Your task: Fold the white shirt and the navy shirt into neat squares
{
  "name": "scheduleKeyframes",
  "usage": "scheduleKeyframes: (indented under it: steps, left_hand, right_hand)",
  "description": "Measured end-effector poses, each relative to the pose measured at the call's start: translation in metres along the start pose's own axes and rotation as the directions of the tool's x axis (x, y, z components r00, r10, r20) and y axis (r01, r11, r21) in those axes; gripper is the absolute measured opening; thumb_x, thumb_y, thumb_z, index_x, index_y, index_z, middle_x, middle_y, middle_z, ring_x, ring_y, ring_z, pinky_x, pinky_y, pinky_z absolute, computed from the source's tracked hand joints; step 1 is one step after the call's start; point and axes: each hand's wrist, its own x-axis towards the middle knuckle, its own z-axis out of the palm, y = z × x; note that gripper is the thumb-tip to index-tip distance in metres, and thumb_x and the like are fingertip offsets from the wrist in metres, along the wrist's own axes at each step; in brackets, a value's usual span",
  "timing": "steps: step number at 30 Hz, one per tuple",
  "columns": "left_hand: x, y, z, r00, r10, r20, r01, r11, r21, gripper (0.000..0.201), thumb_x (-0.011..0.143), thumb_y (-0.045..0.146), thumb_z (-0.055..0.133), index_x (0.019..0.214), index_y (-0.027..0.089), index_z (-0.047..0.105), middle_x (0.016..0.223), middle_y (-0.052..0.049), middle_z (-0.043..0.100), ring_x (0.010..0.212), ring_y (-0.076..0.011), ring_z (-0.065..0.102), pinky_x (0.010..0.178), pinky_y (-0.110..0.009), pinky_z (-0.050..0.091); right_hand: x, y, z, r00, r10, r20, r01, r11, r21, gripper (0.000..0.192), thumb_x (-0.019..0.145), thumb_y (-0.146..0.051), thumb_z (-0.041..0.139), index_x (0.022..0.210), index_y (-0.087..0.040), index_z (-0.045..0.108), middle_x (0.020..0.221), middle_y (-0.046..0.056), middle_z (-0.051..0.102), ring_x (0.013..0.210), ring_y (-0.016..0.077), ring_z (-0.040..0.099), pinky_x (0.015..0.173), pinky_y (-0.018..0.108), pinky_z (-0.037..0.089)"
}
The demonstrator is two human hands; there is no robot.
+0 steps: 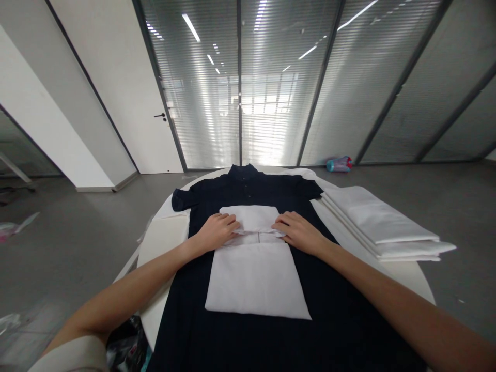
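Note:
A dark navy short-sleeved polo shirt (248,343) lies spread face up, its collar at the far side. On its chest rests a folded white cloth (256,279), with a raised fold near its far end. My left hand (219,230) grips the left end of that fold, fingers curled over the edge. At the fold's right end, my right hand (296,232) pinches the same cloth. The thumbs and the undersides of the fingers are mostly hidden. Between the hands, a narrow seam shows beneath the lifted edge.
A round white table (165,237) carries the shirt. Folded white sheets (382,219) are stacked at its right, overhanging the edge. On the grey floor beyond lies a blue and red container (339,164). A dark plastic bag (129,343) sits below the table's left side.

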Motion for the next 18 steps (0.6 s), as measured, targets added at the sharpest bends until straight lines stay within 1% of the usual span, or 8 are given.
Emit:
scheduleKeyframes:
  steps: [2, 5, 7, 8, 10, 12, 15, 18]
  left_hand:
    - [-0.002, -0.002, 0.003, 1.0, 0.014, -0.018, -0.015, 0.999, -0.046, 0.015, 0.094, 0.028, 0.06, 0.101, 0.017, 0.064, 0.093, -0.005, 0.064, 0.084, -0.0196, 0.063, 0.073, -0.03, 0.045]
    - [-0.005, -0.005, 0.005, 0.991, -0.031, -0.127, 0.02, 0.996, -0.09, 0.013, 0.095, 0.027, 0.057, 0.1, 0.017, 0.065, 0.095, -0.006, 0.065, 0.085, -0.0189, 0.063, 0.076, -0.03, 0.046]
    - [-0.006, -0.006, 0.003, 0.987, -0.042, -0.153, 0.026, 0.994, -0.109, 0.015, 0.096, 0.028, 0.055, 0.098, 0.017, 0.066, 0.094, -0.005, 0.065, 0.084, -0.0182, 0.062, 0.077, -0.029, 0.046]
    - [-0.007, -0.006, 0.002, 0.991, -0.025, -0.133, 0.008, 0.992, -0.122, 0.017, 0.097, 0.029, 0.054, 0.098, 0.017, 0.066, 0.093, -0.005, 0.065, 0.084, -0.0175, 0.062, 0.077, -0.028, 0.046]
    - [-0.007, -0.005, 0.0, 0.997, 0.044, -0.059, -0.052, 0.987, -0.154, 0.019, 0.098, 0.031, 0.053, 0.097, 0.018, 0.066, 0.09, -0.004, 0.064, 0.081, -0.0158, 0.062, 0.076, -0.026, 0.046]
    - [-0.008, -0.004, -0.001, 0.994, 0.105, -0.011, -0.105, 0.978, -0.178, 0.02, 0.099, 0.031, 0.052, 0.097, 0.018, 0.066, 0.089, -0.004, 0.064, 0.08, -0.015, 0.062, 0.075, -0.026, 0.046]
    - [-0.008, -0.003, -0.002, 0.994, 0.102, -0.045, -0.109, 0.977, -0.182, 0.02, 0.099, 0.03, 0.051, 0.097, 0.017, 0.066, 0.09, -0.005, 0.064, 0.082, -0.0164, 0.062, 0.077, -0.027, 0.046]
    - [-0.008, -0.002, -0.003, 0.992, 0.119, -0.038, -0.124, 0.973, -0.196, 0.018, 0.098, 0.027, 0.051, 0.096, 0.017, 0.066, 0.09, -0.005, 0.064, 0.08, -0.0163, 0.062, 0.076, -0.028, 0.045]
  right_hand:
    - [-0.001, 0.0, 0.001, 1.0, -0.016, -0.006, 0.016, 1.0, 0.018, 0.015, 0.093, -0.017, 0.056, 0.102, -0.016, 0.068, 0.097, 0.009, 0.064, 0.088, 0.0225, 0.056, 0.077, 0.034, 0.041]
    - [-0.001, -0.001, -0.001, 0.997, 0.008, -0.075, -0.005, 0.999, 0.041, 0.017, 0.096, -0.021, 0.053, 0.102, -0.016, 0.068, 0.095, 0.01, 0.064, 0.088, 0.0226, 0.056, 0.078, 0.035, 0.042]
    - [-0.001, -0.002, -0.003, 0.996, 0.006, -0.086, 0.0, 0.997, 0.075, 0.017, 0.096, -0.02, 0.053, 0.101, -0.017, 0.068, 0.094, 0.009, 0.064, 0.087, 0.0218, 0.056, 0.078, 0.034, 0.043]
    - [-0.002, -0.003, -0.004, 0.998, -0.005, -0.07, 0.011, 0.995, 0.094, 0.016, 0.095, -0.019, 0.053, 0.1, -0.017, 0.068, 0.093, 0.009, 0.064, 0.085, 0.0212, 0.057, 0.078, 0.034, 0.044]
    - [-0.003, -0.004, -0.006, 0.999, -0.034, -0.025, 0.037, 0.99, 0.133, 0.018, 0.092, -0.014, 0.052, 0.098, -0.019, 0.069, 0.091, 0.008, 0.063, 0.083, 0.0203, 0.057, 0.077, 0.033, 0.045]
    - [-0.004, -0.004, -0.008, 0.999, -0.042, 0.001, 0.042, 0.985, 0.166, 0.022, 0.09, -0.01, 0.051, 0.098, -0.019, 0.07, 0.091, 0.008, 0.064, 0.082, 0.0201, 0.057, 0.076, 0.033, 0.047]
    - [-0.005, -0.005, -0.014, 1.0, -0.008, 0.001, 0.008, 0.977, 0.211, 0.023, 0.089, -0.01, 0.051, 0.1, -0.019, 0.07, 0.092, 0.008, 0.064, 0.084, 0.0208, 0.058, 0.077, 0.034, 0.048]
    - [-0.004, -0.006, -0.019, 0.998, 0.013, 0.063, -0.029, 0.964, 0.263, 0.028, 0.085, -0.006, 0.052, 0.1, -0.021, 0.07, 0.092, 0.007, 0.064, 0.085, 0.0206, 0.06, 0.077, 0.033, 0.049]
